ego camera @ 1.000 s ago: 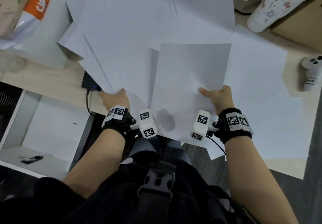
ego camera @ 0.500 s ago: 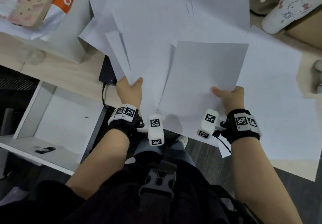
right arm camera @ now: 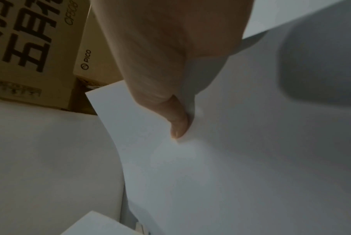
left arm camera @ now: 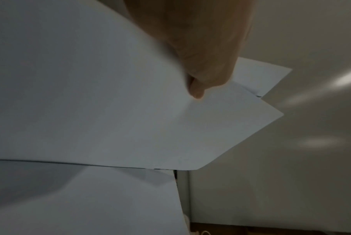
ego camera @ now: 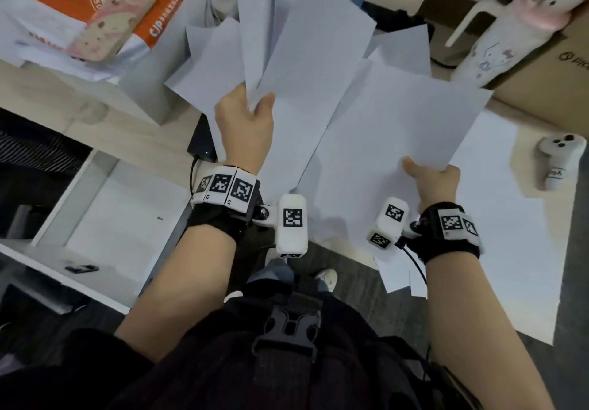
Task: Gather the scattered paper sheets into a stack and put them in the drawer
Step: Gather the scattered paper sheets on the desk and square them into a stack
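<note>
Thumb (right arm camera: 177,125) pins sheet (right arm camera: 231,159) — head view hides it.

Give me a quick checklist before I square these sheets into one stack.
1. Left hand grips its bunch of sheets: ok.
2. Right hand pinches its sheet: ok.
3. Held sheets aligned: not ok, fanned at different angles.
4. All paper gathered: not ok, loose sheets lie on the desk.
5. Drawer open: cannot tell.
</note>
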